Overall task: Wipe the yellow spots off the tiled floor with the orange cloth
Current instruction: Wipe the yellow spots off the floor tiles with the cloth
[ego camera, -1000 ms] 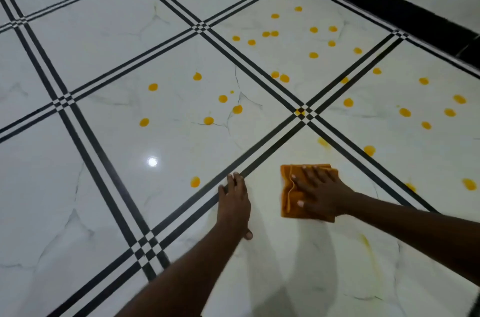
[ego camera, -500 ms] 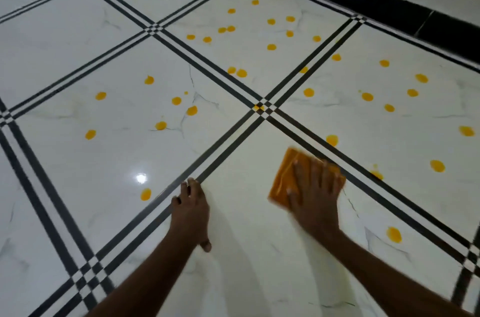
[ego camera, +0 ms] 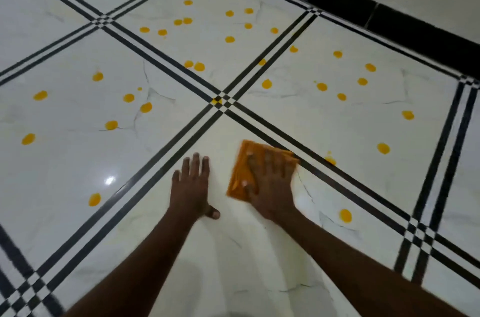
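My right hand (ego camera: 270, 181) lies flat, fingers spread, pressing the orange cloth (ego camera: 240, 173) to the tiled floor (ego camera: 259, 264); nothing is gripped, only pinned. My left hand (ego camera: 192, 186) rests open just beside it, bracing. The cloth could bunch or slip from under my palm, smearing rather than lifting. It looks folded and blurred at its far edge. Yellow spots (ego camera: 345, 216) lie near my wrist and scattered well beyond my fingertips.
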The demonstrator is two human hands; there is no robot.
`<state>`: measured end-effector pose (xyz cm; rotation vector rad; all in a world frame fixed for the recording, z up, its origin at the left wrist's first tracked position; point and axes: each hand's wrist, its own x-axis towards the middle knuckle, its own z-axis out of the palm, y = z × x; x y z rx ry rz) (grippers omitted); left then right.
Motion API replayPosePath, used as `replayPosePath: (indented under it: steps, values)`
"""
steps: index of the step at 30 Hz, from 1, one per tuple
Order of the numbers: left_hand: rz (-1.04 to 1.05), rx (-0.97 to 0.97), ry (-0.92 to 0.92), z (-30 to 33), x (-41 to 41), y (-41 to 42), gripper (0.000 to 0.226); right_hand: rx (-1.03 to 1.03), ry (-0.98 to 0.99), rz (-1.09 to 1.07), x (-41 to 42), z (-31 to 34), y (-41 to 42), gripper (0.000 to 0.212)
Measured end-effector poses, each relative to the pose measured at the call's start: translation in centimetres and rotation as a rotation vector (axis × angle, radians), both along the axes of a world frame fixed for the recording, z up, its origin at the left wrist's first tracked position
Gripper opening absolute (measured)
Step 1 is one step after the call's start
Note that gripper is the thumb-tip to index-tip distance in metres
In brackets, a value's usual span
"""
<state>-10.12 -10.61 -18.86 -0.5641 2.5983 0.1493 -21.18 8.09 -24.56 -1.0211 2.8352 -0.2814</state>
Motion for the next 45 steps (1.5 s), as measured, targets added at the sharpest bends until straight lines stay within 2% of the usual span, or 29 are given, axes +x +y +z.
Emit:
replayPosePath:
  steps: [2,3,6,9,12,14,15,17,19,22,24,27,30,31,34,36,38,40,42,44,45]
  values:
    - [-0.012,-0.007,-0.012,0.1,-0.1,-0.1,0.150,0.020,0.024,0.223,-3.2,-0.2,-2.4,0.073]
    - [-0.012,-0.008,-0.017,0.1,0.1,-0.3,0.151,0.028,0.025,0.196,-6.3,-0.3,-2.7,0.072]
    - [-0.025,-0.031,-0.019,-0.1,0.1,-0.5,0.152,0.042,0.135,-0.235,-13.6,-1.2,1.7,0.072]
    - [-0.027,-0.044,-0.050,0.2,-0.2,-0.2,0.151,0.002,0.120,-0.367,-6.9,-0.5,6.3,0.071]
    - [-0.016,-0.045,-0.055,0.6,-0.6,0.3,0.151,-0.007,0.036,-0.081,-0.1,0.4,4.9,0.075]
    - [-0.013,-0.071,-0.053,1.1,-0.9,1.4,0.152,0.010,0.042,0.115,-2.8,0.4,2.4,0.075]
    - [0.008,-0.094,-0.028,1.3,-1.1,2.1,0.152,0.021,0.017,0.125,-5.3,0.4,1.2,0.075]
    - [0.046,-0.070,0.004,1.4,-2.1,3.8,0.150,0.046,-0.004,-0.049,-9.9,0.1,1.2,0.077]
    - [0.055,0.029,-0.026,0.9,-2.7,5.3,0.152,0.090,-0.014,-0.210,-11.7,0.0,4.7,0.081]
    - [0.004,0.000,-0.027,-0.1,-2.0,6.1,0.156,0.017,0.015,-0.381,-8.1,0.2,14.2,0.082]
    - [-0.012,-0.036,-0.006,0.0,-1.6,5.9,0.155,0.034,-0.009,-0.446,-1.0,0.9,17.1,0.079]
    - [-0.030,-0.047,-0.044,0.6,-2.2,6.1,0.154,0.040,-0.036,-0.250,6.6,0.5,13.5,0.077]
    - [-0.050,-0.047,-0.072,0.7,-2.1,5.7,0.154,0.043,0.016,0.026,0.6,0.6,8.1,0.075]
    - [-0.056,-0.047,-0.072,0.6,-1.9,5.4,0.154,0.080,0.015,0.010,-2.6,0.5,7.8,0.075]
    - [-0.090,-0.073,-0.048,0.4,-1.6,4.9,0.153,0.130,-0.015,-0.379,-7.8,-0.3,12.9,0.079]
    - [-0.111,-0.087,-0.044,0.4,-1.7,5.0,0.152,0.072,0.013,-0.514,-5.8,-0.3,18.0,0.082]
    - [-0.110,-0.090,-0.047,0.6,-1.7,4.9,0.151,0.010,-0.063,-0.558,0.1,0.7,20.0,0.081]
    - [-0.103,-0.080,-0.045,0.7,-1.9,5.1,0.151,0.043,-0.085,-0.471,8.0,1.0,18.3,0.080]
    - [-0.102,-0.070,-0.050,0.7,-2.0,5.0,0.151,0.040,-0.058,-0.210,13.1,0.6,14.3,0.079]
    - [-0.111,-0.068,-0.066,0.7,-2.0,4.9,0.151,0.028,-0.027,0.027,10.9,0.7,11.2,0.079]
    - [-0.117,-0.068,-0.068,0.6,-2.0,4.7,0.151,0.032,-0.019,0.055,7.9,0.8,10.7,0.079]
